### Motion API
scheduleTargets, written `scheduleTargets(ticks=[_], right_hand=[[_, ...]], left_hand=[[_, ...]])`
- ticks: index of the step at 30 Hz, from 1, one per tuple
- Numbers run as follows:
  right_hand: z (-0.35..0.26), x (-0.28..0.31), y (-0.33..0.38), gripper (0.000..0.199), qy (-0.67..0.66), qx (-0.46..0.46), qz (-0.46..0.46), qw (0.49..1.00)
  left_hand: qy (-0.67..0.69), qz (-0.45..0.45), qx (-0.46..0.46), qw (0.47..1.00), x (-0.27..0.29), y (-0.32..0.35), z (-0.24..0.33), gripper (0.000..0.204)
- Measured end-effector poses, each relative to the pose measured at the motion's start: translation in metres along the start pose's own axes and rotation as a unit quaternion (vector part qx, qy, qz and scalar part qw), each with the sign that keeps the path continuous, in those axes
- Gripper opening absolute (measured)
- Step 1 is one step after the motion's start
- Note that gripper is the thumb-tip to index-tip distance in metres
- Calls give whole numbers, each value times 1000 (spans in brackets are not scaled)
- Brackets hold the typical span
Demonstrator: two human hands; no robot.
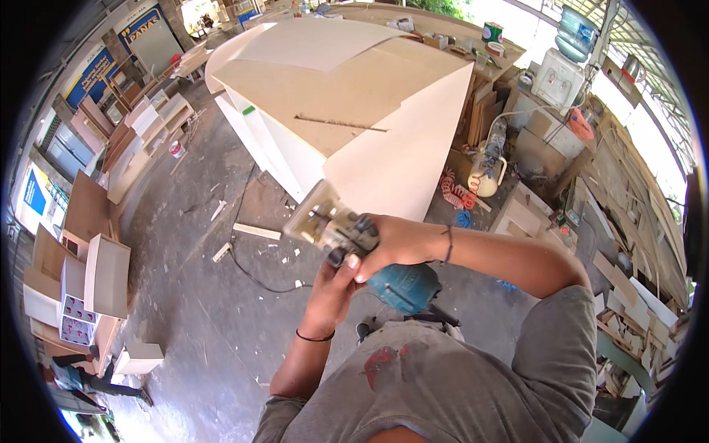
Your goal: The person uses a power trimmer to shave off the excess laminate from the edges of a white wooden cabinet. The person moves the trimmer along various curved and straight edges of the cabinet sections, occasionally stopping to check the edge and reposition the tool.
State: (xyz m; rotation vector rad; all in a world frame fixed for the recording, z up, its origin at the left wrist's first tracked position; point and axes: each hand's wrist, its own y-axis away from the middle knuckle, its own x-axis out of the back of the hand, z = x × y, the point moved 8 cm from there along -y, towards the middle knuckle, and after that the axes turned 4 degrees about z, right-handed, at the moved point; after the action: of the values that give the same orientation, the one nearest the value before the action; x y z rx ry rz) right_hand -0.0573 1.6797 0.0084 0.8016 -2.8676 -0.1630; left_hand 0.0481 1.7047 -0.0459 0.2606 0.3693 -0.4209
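I hold a teal jigsaw up in front of my chest, its metal base plate turned toward the camera. My right hand comes in from the right and wraps around the tool's dark front housing. From below, my left hand grips the underside of the same part, thumb pressed against it near the blade area. The blade itself is too small to make out. Behind the tool stands a large pale board structure with a narrow slot cut into its top face.
A black cable and wood scraps lie on the concrete floor. Open box cabinets stand at the left, an orange coiled hose and a white jug at the right, with stacked offcuts beyond. Another person stands at lower left.
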Motion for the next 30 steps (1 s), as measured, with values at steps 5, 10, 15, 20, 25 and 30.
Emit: scheduleTargets(ticks=[5, 10, 15, 20, 25, 30], right_hand=[[43, 23, 71, 53, -110, -31, 71, 991], [113, 31, 160, 66, -395, -19, 236, 888], [173, 34, 228, 68, -481, 5, 353, 803], [222, 55, 282, 67, -531, 54, 436, 725], [256, 88, 336, 69, -516, 16, 463, 721], [273, 129, 375, 67, -481, 18, 482, 732]], left_hand=[[-94, -210, 20, 973, -43, -1, 5, 64], [-520, -25, -316, 793, -39, -27, 93, 46], [-714, 79, -492, 491, -46, -105, 141, 43], [-757, 106, -408, 498, -43, -147, 136, 37], [-725, 173, -408, 528, -44, -146, 138, 27], [-709, 231, -385, 545, -39, -144, 139, 24]])
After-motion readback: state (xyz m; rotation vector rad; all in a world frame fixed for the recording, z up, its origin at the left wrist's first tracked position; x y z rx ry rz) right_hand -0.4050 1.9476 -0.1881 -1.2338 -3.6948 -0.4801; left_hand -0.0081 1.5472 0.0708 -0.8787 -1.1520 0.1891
